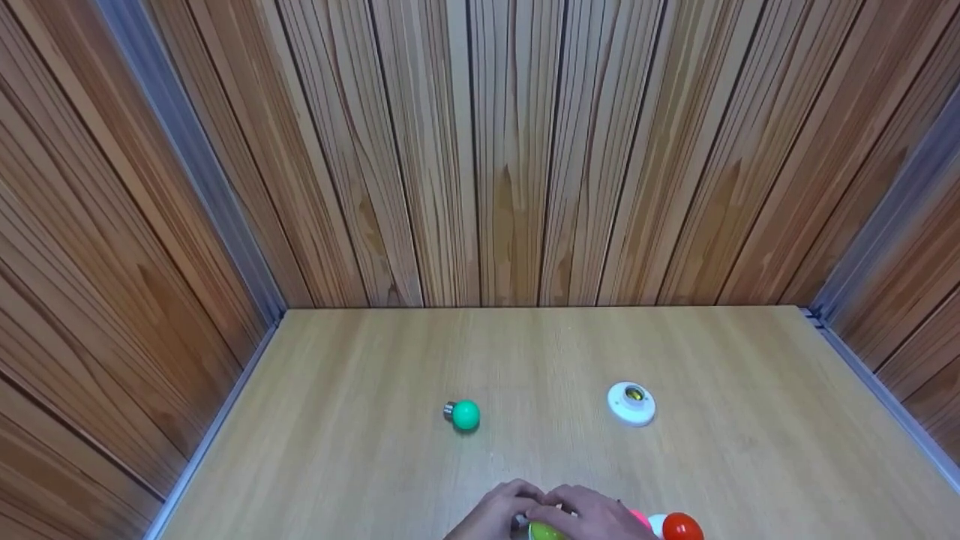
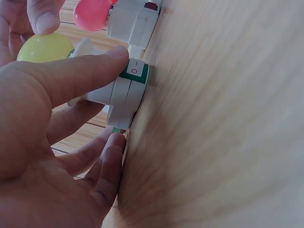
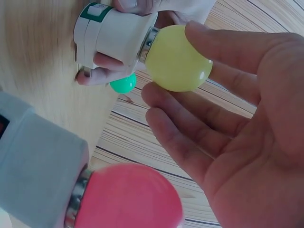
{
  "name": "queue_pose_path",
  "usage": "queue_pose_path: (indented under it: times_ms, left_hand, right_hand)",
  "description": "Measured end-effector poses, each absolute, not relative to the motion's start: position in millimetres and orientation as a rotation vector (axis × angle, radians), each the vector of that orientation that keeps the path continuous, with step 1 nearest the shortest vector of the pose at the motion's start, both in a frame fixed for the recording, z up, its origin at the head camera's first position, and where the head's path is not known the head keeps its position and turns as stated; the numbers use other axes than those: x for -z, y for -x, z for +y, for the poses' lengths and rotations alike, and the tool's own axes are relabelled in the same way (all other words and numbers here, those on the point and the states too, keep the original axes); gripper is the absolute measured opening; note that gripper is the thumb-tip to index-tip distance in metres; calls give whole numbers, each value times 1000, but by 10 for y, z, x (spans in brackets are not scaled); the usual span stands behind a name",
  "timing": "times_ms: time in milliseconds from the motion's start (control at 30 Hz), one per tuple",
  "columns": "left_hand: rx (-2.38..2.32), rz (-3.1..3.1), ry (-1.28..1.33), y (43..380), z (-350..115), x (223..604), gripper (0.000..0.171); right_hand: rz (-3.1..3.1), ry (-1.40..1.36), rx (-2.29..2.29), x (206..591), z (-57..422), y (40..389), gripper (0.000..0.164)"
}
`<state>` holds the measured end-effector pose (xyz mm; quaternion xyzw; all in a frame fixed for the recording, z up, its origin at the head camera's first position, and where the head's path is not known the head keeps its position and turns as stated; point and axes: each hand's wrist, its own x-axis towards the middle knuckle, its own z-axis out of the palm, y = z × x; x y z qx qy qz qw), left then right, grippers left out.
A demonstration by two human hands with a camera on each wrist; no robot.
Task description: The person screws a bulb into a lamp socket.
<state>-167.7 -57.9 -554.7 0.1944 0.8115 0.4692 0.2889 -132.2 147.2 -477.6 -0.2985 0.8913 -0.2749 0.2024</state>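
My left hand grips a white lamp socket with a green-framed rocker switch, seen in both wrist views. Its thumb lies along the side near the switch, and other fingers reach round the base. A yellow bulb sits in the socket's mouth, a strip of its metal cap showing. The thumb and fingertips of my right hand hold the bulb from opposite sides. In the head view both hands meet at the bottom edge, largely covering socket and bulb.
A pink bulb in another switched socket stands close beside my right hand. Near it is a red bulb. Farther back on the table lie a loose green bulb and a round white socket. Wood-panelled walls enclose the table.
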Motion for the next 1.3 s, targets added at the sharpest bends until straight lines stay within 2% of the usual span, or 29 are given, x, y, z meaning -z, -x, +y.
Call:
queue_pose_path:
  times_ms: [100, 200, 467, 633, 900, 1033, 1200, 1300]
  left_hand:
    - [-1251, 2185, -577, 1689, -599, 5573, 24]
    - [-1252, 2206, -621, 1694, -615, 5588, 24]
    - [-1274, 2241, -584, 1649, -578, 5570, 33]
    - [-1297, 2260, -568, 1607, -570, 5535, 30]
    - [-1288, 2198, -485, 1621, -564, 5540, 31]
    - [-1297, 2205, -522, 1628, -569, 5549, 33]
    - [-1286, 2279, -633, 1629, -579, 5552, 23]
    - [-1288, 2267, -612, 1622, -577, 5546, 21]
  right_hand:
    - [2570, 1162, 677, 4794, 1513, 1304, 51]
    - [2622, 1198, 653, 4804, 1516, 1291, 53]
    - [2815, 1030, 461, 4830, 1431, 1235, 56]
    - [2892, 1001, 338, 4838, 1386, 1213, 54]
    - [2791, 911, 414, 4821, 1412, 1253, 60]
    - [2814, 1112, 570, 4826, 1514, 1253, 54]
    - [2798, 1460, 712, 4884, 1597, 1279, 44]
    - [2789, 1530, 740, 4912, 1589, 1300, 38]
